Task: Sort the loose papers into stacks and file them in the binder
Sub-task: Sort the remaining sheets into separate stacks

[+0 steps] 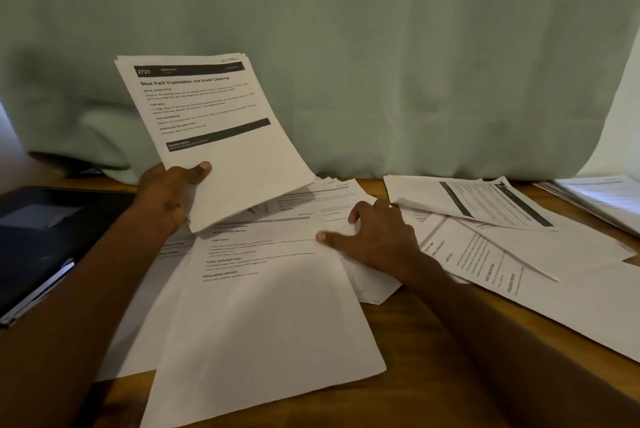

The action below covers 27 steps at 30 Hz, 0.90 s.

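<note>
While the left thumb (201,169) is pressing down on the front of a held stack of papers (211,129), the other left fingers are curling behind it, hidden. The left hand (166,195) is gripping that stack at its bottom edge, tilting it up off the tabletop (426,330); the top page is reading "Shoe Rack Organization and Insole Cleaning".

Right fingers (356,211) are spreading, bent slightly, tips resting on loose sheets; the thumb is lying flat on the big front sheet (263,306). The right hand (377,237) is pressing on paper, not closing round anything I can see.

That front sheet is lying over the near edge, middle of the tabletop, overlapping more pages beneath. Scattered papers (491,254) are spreading toward the right edge, some rotated sideways, one folded sheet (474,199) curling up just beyond the right hand. Another paper pile (602,195) is sitting at the far right corner, blurry.

The dark binder (38,237) is lying closed by the left edge, beside the left forearm, apart from the held stack. A pale green cloth (381,46) is hanging behind the far edge.
</note>
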Motion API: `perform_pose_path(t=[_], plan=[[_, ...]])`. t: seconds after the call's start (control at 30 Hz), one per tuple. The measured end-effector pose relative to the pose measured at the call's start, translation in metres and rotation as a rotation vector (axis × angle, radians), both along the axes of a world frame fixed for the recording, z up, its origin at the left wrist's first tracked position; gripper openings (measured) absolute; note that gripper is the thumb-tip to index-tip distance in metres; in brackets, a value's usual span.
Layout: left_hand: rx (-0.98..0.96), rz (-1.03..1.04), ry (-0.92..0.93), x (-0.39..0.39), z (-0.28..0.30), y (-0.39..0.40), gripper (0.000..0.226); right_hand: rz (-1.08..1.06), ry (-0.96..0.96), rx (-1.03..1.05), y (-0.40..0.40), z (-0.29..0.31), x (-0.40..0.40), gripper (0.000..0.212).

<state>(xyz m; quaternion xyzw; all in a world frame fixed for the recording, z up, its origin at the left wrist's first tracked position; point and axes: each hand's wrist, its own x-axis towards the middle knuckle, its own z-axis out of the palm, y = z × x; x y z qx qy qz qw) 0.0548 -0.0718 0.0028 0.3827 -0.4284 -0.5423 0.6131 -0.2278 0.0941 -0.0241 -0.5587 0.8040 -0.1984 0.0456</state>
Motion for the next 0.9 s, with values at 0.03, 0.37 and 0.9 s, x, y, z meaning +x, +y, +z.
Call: perform_pose_path(t=[0.03, 0.37, 0.9], plan=[[0.002, -0.014, 0.007, -0.003, 0.002, 0.002, 0.043, -0.016, -0.002, -0.057, 0.0, 0.002, -0.001, 0.08], [0.009, -0.137, 0.045, -0.025, -0.007, 0.009, 0.051, -0.129, 0.132, 0.063, 0.0, 0.007, -0.023, 0.071], [0.055, -0.083, 0.03, -0.016, -0.017, 0.001, 0.066, 0.059, -0.087, -0.206, -0.003, 0.009, 0.021, 0.035]])
